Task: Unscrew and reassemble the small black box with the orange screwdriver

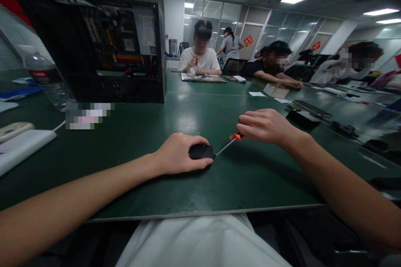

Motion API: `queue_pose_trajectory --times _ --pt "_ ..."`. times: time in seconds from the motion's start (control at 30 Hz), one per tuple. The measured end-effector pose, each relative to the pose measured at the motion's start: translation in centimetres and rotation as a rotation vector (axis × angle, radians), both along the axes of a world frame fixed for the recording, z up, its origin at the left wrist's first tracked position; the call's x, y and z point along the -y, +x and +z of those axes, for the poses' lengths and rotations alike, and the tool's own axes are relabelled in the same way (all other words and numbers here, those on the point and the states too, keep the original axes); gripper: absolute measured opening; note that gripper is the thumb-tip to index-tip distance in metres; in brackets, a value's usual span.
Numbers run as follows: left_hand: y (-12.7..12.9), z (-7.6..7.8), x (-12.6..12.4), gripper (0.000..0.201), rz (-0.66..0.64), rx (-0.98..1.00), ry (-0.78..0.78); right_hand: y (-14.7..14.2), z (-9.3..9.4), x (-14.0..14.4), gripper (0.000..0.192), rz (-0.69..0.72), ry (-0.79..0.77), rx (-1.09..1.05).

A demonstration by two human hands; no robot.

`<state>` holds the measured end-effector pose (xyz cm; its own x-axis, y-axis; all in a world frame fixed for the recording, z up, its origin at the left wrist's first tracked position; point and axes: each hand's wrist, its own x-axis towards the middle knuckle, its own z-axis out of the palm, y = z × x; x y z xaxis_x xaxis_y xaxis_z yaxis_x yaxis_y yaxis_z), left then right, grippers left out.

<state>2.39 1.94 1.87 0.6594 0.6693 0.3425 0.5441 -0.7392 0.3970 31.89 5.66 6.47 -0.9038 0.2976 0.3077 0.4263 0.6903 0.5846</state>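
Observation:
My left hand (178, 154) grips a small black mouse-shaped object (201, 152) lying on the green table, thumb and fingers along its two long sides. My right hand (265, 127) is closed around a screwdriver (237, 136) with an orange and black handle. Its thin metal shaft slants down to the left, and the tip meets the right end of the black object or stops very close to it. Most of the handle is hidden inside my right fist.
An open black computer case (119, 46) stands at the left, beside a plastic water bottle (50, 77). On the far left lies a white box (26, 148). A dark flat device (311, 108) rests on the right. Across the green table (188, 112), a person in a white shirt (203, 60) sits.

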Motion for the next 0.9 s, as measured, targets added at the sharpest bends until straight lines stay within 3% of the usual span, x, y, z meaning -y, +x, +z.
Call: queue_pose_trajectory --times 0.33,0.53,0.77,0.9 --pt "0.0 -0.2 -0.1 0.042 0.125 0.001 0.010 -0.9 1.0 3.7 0.044 -0.172 0.157 -0.045" --pt "0.0 -0.2 -0.3 0.042 0.132 0.033 -0.011 -2.3 0.8 4.7 0.041 -0.149 0.135 -0.086" --pt "-0.1 -0.2 -0.3 0.042 0.106 0.034 0.004 -0.7 -0.7 0.4 0.045 -0.236 -0.201 -0.107" --pt "-0.2 -0.3 -0.2 0.043 0.090 0.039 -0.001 -1.4 -2.9 -1.5 0.043 -0.227 -0.609 -0.131"
